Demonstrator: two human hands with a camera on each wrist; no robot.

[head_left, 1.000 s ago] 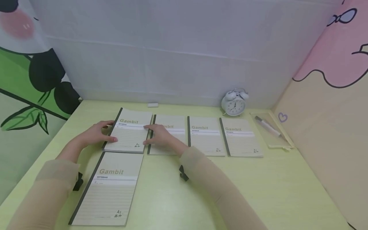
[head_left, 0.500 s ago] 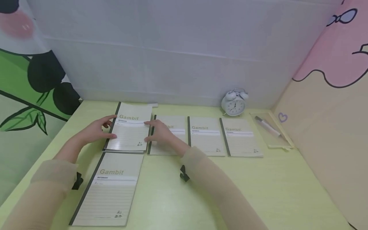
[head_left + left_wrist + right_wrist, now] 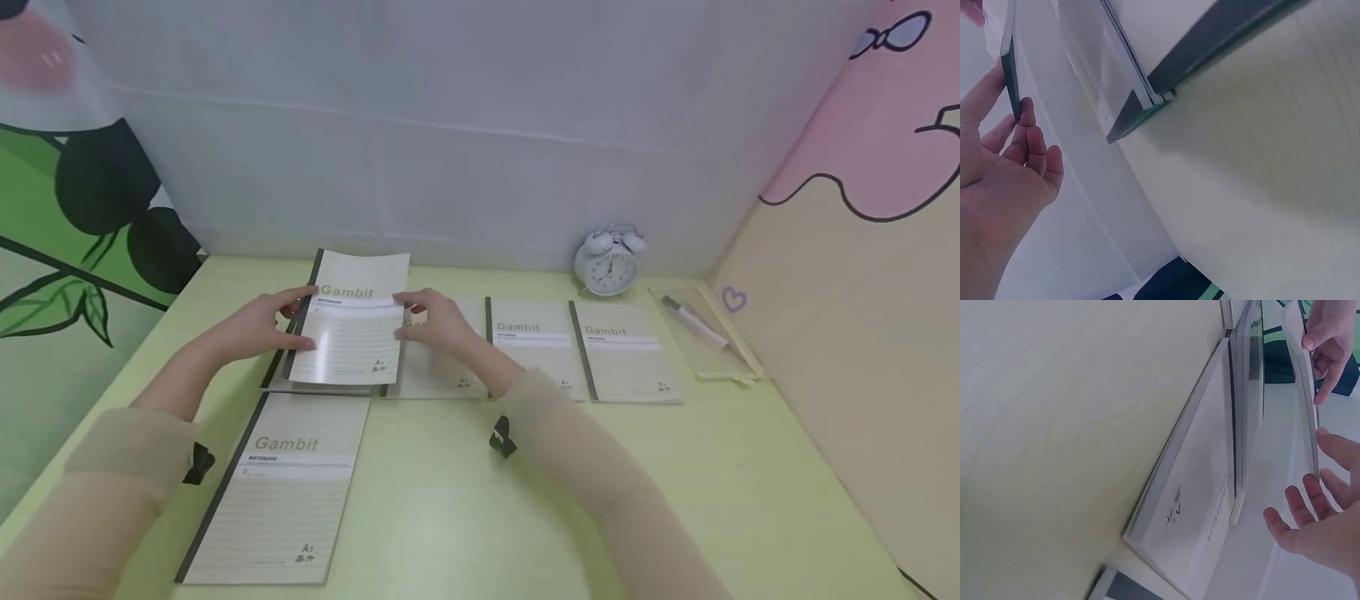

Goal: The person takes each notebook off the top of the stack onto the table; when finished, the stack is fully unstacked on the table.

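Both hands hold a Gambit notebook [image 3: 348, 342] with a dark spine, raised above another notebook [image 3: 322, 389] at the back left. My left hand [image 3: 258, 329] pinches its spine side, thumb on the cover. On the opposite edge, my right hand [image 3: 442, 325] grips between thumb and fingers. The left wrist view has the spine [image 3: 1011, 81] between the fingers, well off the table. Below the right hand lies a notebook [image 3: 438, 371], partly covered by it. Two more, a middle notebook [image 3: 534, 358] and a right notebook [image 3: 626, 358], continue the row. One notebook [image 3: 277, 500] lies in front.
A white alarm clock [image 3: 609, 265] stands by the back wall. Right of the row is a clear pouch [image 3: 720, 367] with a pen [image 3: 697, 321] in it. A small white block [image 3: 1237, 507] shows in the right wrist view. Walls border the table [image 3: 465, 492].
The hands have lifted the top notebook off the back left one and moved it up and slightly right. More of the notebook underneath now shows. The other notebooks stay put.
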